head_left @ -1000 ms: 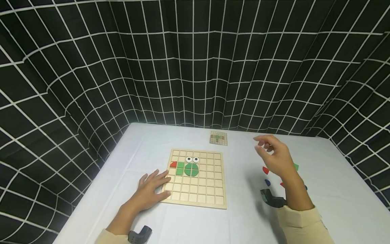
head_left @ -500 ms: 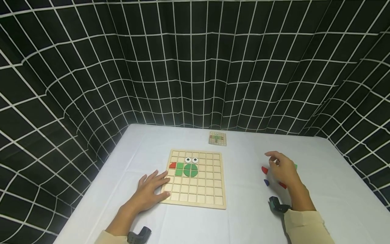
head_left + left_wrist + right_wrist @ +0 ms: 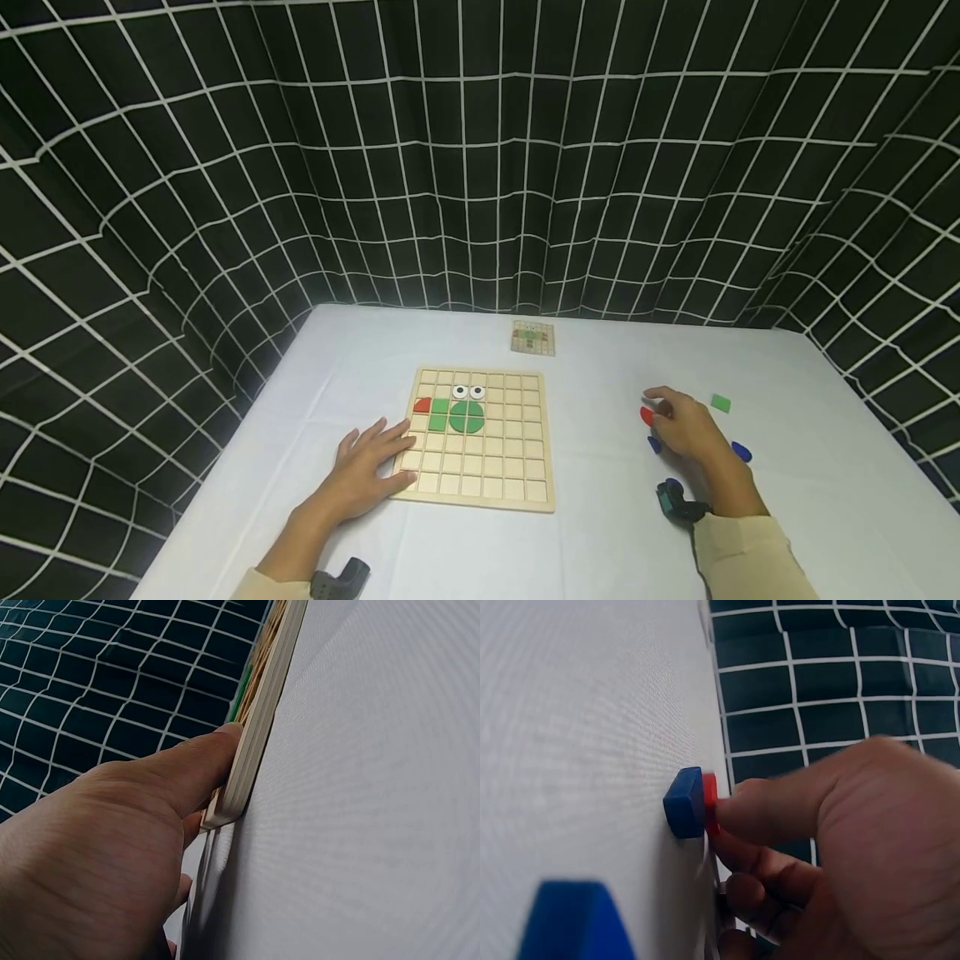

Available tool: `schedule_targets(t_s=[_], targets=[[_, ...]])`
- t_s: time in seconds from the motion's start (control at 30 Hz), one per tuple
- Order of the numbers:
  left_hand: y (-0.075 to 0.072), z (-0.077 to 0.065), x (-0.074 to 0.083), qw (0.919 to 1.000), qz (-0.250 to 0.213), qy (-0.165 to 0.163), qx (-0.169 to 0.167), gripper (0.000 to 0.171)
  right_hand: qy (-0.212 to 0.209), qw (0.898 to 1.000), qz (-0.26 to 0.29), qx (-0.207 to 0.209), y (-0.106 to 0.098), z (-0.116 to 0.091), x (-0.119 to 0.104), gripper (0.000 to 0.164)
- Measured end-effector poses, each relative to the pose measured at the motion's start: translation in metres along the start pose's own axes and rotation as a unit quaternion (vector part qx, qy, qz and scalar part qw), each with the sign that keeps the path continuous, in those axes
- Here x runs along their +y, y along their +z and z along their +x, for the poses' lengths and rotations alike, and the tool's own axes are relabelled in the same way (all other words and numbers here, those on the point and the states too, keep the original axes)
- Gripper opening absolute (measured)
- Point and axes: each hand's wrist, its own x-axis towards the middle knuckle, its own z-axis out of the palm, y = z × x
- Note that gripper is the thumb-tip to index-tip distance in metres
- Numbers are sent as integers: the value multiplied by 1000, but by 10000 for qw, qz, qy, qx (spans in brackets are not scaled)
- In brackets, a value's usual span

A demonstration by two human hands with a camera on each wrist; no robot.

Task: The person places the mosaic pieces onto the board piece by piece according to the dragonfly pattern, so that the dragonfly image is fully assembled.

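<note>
My left hand (image 3: 367,471) rests on the left edge of a square wooden grid board (image 3: 517,467), fingers spread. In the left wrist view, the thumb (image 3: 199,761) lies along the board's side. On the board are two white eye discs (image 3: 468,392), a green circle of quarter pieces (image 3: 467,417), green squares (image 3: 439,415) and a red quarter piece (image 3: 423,405). My right hand (image 3: 688,425) reaches low over the table, its thumb tip right at a loose red piece (image 3: 647,415). The index finger extends past that piece, with a gap to the thumb. A blue piece (image 3: 686,802) stands closer to the wrist camera.
A small pattern card (image 3: 533,337) showing a similar figure lies behind the board. To the right are a green square (image 3: 721,403) and a blue piece (image 3: 741,452). A black grid curtain (image 3: 480,167) encloses the white table (image 3: 600,533).
My right hand has come down and settled with its fingers around the loose red piece. The green square shows fully now, while another red piece is hidden. The left hand stays put.
</note>
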Motion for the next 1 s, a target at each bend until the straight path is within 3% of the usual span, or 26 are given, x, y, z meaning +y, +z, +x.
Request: schedule_targets(t_s=[0.13,0.4,0.77,1.0], targets=[[1,0,-2,10000,16,-67,-30,56,46,9999,-8,-167,-1,-1,-4,44],[2,-1,-1,9999,25,-114,-68,57,-265,9992,49,-301,3,-3,-2,36],[1,0,-1,9999,38,-121,-89,57,67,9990,50,-436,-2,1,-1,33],[0,1,-1,9999,17,-91,-103,58,99,9995,62,-306,0,0,1,31]])
